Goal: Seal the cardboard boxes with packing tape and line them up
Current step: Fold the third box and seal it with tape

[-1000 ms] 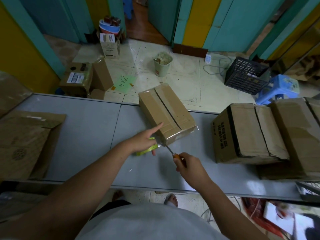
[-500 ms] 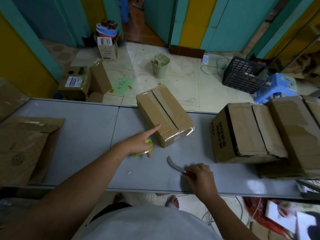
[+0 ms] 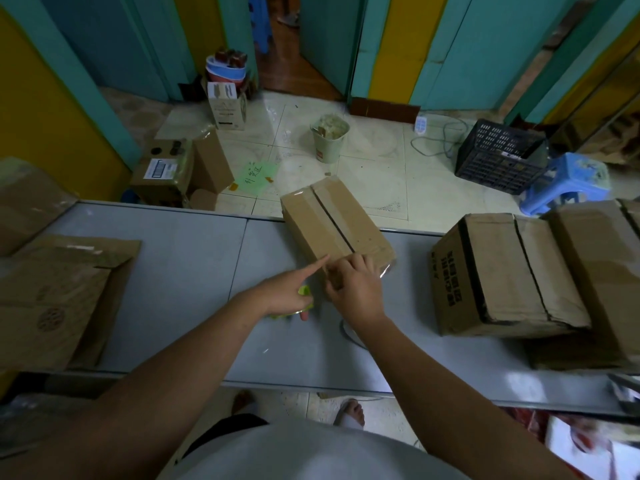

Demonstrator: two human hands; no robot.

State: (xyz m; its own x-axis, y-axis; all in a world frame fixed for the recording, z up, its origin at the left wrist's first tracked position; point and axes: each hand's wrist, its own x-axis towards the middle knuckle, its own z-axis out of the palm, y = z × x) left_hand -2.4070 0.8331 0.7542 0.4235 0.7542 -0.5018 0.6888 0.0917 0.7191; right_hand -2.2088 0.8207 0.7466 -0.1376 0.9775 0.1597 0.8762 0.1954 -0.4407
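Observation:
A small cardboard box (image 3: 332, 223) lies slanted on the grey table (image 3: 180, 265), with clear tape over its top seam and near end. My left hand (image 3: 287, 294) holds a green tape roll (image 3: 304, 292) against the table, index finger stretched to the box's near corner. My right hand (image 3: 356, 284) presses on the box's near end, fingers bent over the tape there. The knife (image 3: 348, 332) lies on the table under my right wrist, mostly hidden. Two larger cardboard boxes, one (image 3: 502, 271) and another (image 3: 602, 265), stand side by side at the right.
Flattened cardboard (image 3: 59, 296) lies at the table's left end. Beyond the table, on the tiled floor, are a small bin (image 3: 329, 136), a black crate (image 3: 498, 154), a blue stool (image 3: 568, 181) and several cartons (image 3: 166, 171).
My right hand cut the tape at the box's near end, laid the knife on the table, then moved up onto the box's end. My left hand stayed with the tape roll.

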